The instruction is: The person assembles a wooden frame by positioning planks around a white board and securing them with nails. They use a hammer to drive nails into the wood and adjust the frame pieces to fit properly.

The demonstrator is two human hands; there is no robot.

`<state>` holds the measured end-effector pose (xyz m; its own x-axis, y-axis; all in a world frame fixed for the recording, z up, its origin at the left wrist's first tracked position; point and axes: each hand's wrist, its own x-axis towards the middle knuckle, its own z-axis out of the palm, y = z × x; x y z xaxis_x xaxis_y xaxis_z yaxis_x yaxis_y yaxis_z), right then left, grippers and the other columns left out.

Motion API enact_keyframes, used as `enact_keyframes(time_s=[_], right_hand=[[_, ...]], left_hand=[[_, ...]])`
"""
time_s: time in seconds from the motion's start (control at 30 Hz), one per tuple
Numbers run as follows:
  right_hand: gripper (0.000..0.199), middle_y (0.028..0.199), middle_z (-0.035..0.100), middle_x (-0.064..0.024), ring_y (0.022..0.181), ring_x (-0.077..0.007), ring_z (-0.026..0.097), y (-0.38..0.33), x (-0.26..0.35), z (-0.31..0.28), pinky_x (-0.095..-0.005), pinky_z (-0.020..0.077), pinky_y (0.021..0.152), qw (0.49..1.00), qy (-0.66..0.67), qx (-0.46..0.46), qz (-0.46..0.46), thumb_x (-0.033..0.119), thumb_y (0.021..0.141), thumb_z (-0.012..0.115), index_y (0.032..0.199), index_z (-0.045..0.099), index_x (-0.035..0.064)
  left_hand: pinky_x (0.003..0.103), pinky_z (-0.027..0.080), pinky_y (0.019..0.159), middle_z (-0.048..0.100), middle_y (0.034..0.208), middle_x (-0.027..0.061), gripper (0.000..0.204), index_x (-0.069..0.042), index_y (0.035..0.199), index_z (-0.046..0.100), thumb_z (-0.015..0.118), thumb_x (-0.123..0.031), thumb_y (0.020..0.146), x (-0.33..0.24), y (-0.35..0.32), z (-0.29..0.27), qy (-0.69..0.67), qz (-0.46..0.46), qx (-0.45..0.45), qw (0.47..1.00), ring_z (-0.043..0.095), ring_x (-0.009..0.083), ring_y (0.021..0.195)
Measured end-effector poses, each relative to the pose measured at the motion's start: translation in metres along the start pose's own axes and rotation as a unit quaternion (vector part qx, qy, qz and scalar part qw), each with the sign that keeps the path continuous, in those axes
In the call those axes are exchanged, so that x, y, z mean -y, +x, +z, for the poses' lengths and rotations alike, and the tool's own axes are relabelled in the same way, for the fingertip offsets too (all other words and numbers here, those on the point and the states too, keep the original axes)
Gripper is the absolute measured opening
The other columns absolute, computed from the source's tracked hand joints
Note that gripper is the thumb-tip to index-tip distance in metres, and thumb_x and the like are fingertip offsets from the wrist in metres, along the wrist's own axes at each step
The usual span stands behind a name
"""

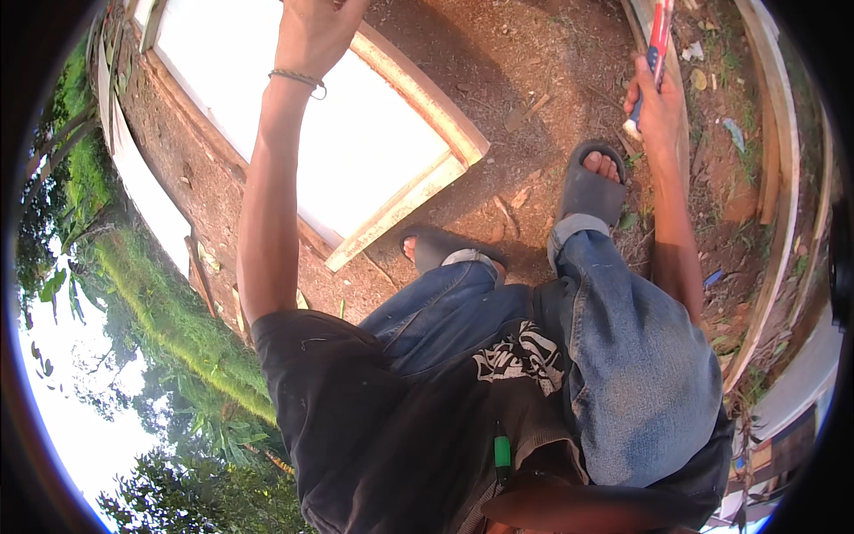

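Note:
My right hand [658,102] is closed around a long tool handle [659,40], red above and dark blue near its pale lower end. The far end of that tool runs out of the picture at the top, so its kind does not show. My left hand [322,31] reaches over the near rail of a wooden frame [418,93] that surrounds a bright white panel [356,156]. Most of its fingers are cut off by the upper edge, which hides whether they grip anything.
Reddish bare soil [525,53] with wood chips lies around my sandalled feet [594,182]. Long wooden boards [772,116] curve along the right side. A pale strip [147,191] stands at the left, with a grassy bank [169,303] and trees beyond it.

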<state>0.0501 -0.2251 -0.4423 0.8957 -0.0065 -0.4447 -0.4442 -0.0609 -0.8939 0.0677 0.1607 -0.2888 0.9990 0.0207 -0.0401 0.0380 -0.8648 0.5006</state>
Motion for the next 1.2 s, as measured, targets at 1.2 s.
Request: enact_keyframes(time_s=[1.2], right_hand=[[0.036,0.089,0.057,-0.0052,0.087,-0.0278,0.063,-0.055,0.021,0.013,-0.0423,0.0522,0.071,0.561,-0.486,0.534,-0.405,0.02,0.074,0.08,0.098,0.055,0.0105]], left_hand=[[0.046,0.054,0.088,0.06,0.113,0.0126,0.055,-0.009,0.125,0.057,0.075,-0.016,0.074,0.027,-0.224,0.12,0.041,-0.038,0.205,0.977,0.064,0.0352,0.102]])
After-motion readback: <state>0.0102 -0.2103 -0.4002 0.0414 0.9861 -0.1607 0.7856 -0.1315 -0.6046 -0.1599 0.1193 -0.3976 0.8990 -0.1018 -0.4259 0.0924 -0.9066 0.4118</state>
